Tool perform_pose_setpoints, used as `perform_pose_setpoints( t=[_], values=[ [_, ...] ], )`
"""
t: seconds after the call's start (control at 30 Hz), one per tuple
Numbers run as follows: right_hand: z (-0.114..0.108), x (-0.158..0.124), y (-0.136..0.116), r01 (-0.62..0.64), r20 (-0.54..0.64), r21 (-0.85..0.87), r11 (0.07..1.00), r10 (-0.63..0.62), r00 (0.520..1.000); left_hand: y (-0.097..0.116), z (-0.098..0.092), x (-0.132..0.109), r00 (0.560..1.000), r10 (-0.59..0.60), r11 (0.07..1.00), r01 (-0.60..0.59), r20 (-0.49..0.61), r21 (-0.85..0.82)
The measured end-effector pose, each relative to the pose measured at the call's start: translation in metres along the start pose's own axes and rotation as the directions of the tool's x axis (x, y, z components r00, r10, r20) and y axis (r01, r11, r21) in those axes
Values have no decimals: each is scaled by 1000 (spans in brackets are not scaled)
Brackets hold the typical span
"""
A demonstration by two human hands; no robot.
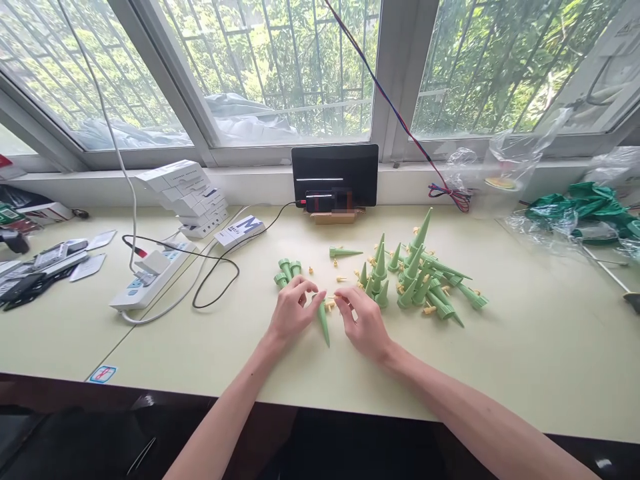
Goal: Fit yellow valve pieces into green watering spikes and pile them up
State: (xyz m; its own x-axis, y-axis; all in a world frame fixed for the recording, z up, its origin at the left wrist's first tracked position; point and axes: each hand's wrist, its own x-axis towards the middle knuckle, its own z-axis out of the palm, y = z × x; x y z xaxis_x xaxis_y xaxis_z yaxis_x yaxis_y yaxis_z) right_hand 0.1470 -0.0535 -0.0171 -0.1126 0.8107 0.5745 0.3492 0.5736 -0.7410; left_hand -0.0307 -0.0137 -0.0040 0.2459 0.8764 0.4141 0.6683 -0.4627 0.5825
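Note:
My left hand point(296, 308) is closed on a green spike point(324, 325), whose pointed end aims down toward the table's front edge. Close by on the right, my right hand point(361, 319) pinches a small yellow piece point(337, 297) between thumb and finger. Another yellow piece point(329, 305) shows between the hands. Behind my left hand is a small group of green spikes point(286, 268). To the right of my right hand lies a large pile of green spikes point(413, 270), some upright, some lying, with yellow pieces among them. A single green spike point(345, 252) lies farther back.
A black tablet point(335, 170) with a phone before it stands by the window. At the left are a power strip point(155, 277), cables, stacked white boxes point(187, 193) and a flat box point(240, 231). Green plastic material point(583, 210) lies at the far right.

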Motion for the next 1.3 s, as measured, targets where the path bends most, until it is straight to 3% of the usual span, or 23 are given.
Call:
perform_pose_setpoints(
  t=[0.3, 0.5, 0.97, 1.3],
  values=[
    [0, 1, 0, -29, 38, -13, 1000, 29, 999, -4, 1, -1, 992, 2, 1000, 2, 123, -31],
    [0, 1, 0, -46, 23, 13, 999, 45, 999, 1, -1, -1, 995, 63, 991, -53, 73, -121],
    [1, 1, 1, -76, -4, 20, 997, 76, 997, 0, -4, -1, 994, 74, 961, -92, -79, -259],
    [2, 1, 2, -110, -23, 39, 993, 111, 994, 1, -4, -2, 991, 98, 940, -121, -89, -319]
  ],
)
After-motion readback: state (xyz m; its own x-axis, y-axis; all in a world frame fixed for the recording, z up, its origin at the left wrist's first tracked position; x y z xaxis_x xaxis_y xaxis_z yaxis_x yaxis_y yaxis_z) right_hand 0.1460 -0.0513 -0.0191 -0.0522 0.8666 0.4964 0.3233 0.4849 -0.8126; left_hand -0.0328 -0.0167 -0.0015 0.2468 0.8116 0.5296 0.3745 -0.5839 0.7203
